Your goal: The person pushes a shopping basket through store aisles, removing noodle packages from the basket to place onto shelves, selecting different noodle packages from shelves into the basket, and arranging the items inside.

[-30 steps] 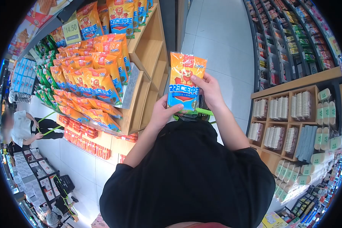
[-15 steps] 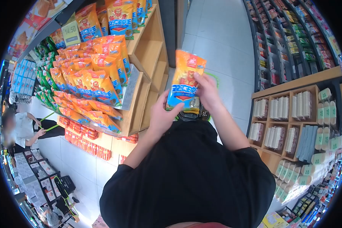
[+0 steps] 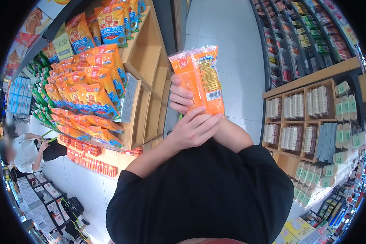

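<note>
The orange packet is already being held off the wooden shelf, past its right edge, and is not yet resting anywhere; its barcode is showing. The right hand is gripping from behind, the left hand grasping the bottom edge. Similar bags are filling the shelf's left side; pale tiles are flooring the aisle.

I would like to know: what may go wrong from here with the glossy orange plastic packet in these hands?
The packet might slip: the right hand curls around its left edge, while the left hand touches only its lower end.

If the arms swing left, they could perhaps knock the orange-and-blue plastic packets crowded closely together there.
</note>
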`<state>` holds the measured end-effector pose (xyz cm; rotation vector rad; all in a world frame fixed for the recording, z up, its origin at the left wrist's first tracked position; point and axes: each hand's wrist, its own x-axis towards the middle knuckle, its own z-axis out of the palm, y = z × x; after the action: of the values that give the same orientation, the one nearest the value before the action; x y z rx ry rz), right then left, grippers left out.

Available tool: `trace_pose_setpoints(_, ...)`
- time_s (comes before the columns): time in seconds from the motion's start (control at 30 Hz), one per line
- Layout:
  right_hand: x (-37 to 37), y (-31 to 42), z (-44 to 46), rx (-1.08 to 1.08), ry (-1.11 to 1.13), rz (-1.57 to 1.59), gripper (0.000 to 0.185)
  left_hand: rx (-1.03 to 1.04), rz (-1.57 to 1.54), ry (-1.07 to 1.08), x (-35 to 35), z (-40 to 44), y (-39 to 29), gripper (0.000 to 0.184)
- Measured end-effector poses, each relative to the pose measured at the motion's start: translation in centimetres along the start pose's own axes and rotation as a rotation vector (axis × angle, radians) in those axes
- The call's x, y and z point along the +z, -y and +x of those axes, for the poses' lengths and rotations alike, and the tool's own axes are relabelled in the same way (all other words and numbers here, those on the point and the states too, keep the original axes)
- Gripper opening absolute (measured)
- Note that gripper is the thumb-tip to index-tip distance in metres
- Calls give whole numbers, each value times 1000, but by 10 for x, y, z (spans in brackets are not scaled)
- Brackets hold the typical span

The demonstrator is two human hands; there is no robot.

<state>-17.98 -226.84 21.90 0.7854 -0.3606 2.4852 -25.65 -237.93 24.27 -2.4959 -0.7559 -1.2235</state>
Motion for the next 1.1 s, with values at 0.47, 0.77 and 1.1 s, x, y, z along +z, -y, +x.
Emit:
trace_pose_setpoints(0.47,51,26,-19,-124,-988,-1247,51,-1205,-1017,-572,-30,-45,45,55)
trace_pose_setpoints(0.77,15,65,98,-334,-822,-1552,44,-1496,-1058,-702,-11,-77,79,57)
trace_pose_setpoints(1.1,-61,50,209,-225,-709,-1683,47,-1746,-1230,-405,-31,-174,24,33)
